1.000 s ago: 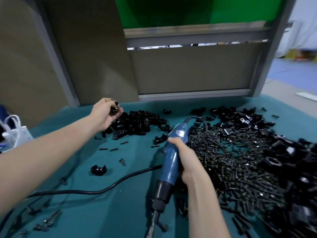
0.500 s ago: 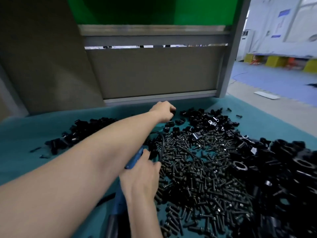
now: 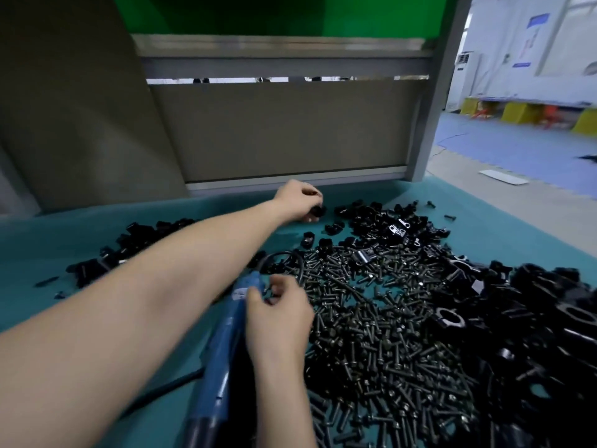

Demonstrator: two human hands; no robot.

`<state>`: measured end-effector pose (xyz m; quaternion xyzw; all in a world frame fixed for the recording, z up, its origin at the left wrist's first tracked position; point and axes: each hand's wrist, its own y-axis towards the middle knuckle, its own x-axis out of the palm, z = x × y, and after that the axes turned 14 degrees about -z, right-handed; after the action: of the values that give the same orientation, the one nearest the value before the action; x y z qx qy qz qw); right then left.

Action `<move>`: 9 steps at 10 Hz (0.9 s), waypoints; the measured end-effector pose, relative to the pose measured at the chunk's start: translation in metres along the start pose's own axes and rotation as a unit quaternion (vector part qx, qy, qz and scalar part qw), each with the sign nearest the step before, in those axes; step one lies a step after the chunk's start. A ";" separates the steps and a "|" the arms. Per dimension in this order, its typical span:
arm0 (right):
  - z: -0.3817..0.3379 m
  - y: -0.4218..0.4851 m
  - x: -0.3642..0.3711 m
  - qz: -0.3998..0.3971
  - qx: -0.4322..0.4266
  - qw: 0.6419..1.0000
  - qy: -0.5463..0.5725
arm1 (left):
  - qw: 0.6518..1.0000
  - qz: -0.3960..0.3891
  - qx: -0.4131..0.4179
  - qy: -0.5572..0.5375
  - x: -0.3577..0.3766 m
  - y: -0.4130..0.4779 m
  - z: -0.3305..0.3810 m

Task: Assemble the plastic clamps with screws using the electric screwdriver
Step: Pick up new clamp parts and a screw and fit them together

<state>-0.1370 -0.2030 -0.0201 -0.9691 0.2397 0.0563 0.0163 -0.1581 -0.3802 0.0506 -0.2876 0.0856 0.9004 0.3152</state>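
Note:
My left hand (image 3: 298, 202) reaches far across to the back of the teal table (image 3: 504, 244) and grips a black plastic clamp piece (image 3: 316, 211) at the edge of the back clamp heap (image 3: 387, 227). My right hand (image 3: 277, 321) holds the blue electric screwdriver (image 3: 223, 350) against its palm, thumb on the blue body. Its fingers curl at the edge of the big pile of black screws (image 3: 387, 334). Whether they pinch a screw is unclear. The screwdriver's tip end points toward me, out of view.
More black clamps lie heaped at the right (image 3: 549, 318) and in a smaller pile at the left (image 3: 129, 247) behind my forearm. The screwdriver's black cable (image 3: 161, 389) runs left across the cloth. A grey partition panel (image 3: 290, 130) closes the back; the table's edge falls away at the right.
My left hand left the left clamp pile, swept right across the table and now grips a clamp at the back centre. My view turned right. The right hand stays on the screwdriver.

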 end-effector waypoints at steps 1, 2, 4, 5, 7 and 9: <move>-0.030 -0.024 0.000 0.017 -0.046 0.998 0.038 | 0.983 -0.025 0.068 -0.171 -0.027 -0.063 0.019; -0.053 -0.034 -0.014 -0.004 -0.149 0.987 0.061 | 0.955 -0.021 0.098 -0.279 -0.048 -0.140 0.021; -0.108 -0.076 0.002 -0.205 -0.255 0.925 -0.191 | 0.929 0.008 0.084 -0.359 -0.055 -0.276 -0.006; -0.111 -0.098 0.022 -0.280 -0.261 0.885 -0.266 | 0.917 0.041 0.076 -0.390 -0.053 -0.323 -0.027; -0.064 -0.133 0.034 -0.251 -0.215 0.922 -0.204 | 0.841 0.119 0.068 -0.523 -0.020 -0.378 -0.072; -0.034 -0.153 0.027 -0.261 -0.129 0.957 -0.008 | 0.852 0.093 0.053 -0.513 0.003 -0.384 -0.085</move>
<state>-0.0384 -0.0826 0.0113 -0.9913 -0.0310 0.0884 -0.0928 0.1158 -0.1052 -0.0104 0.2410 -0.0144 0.9393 0.2438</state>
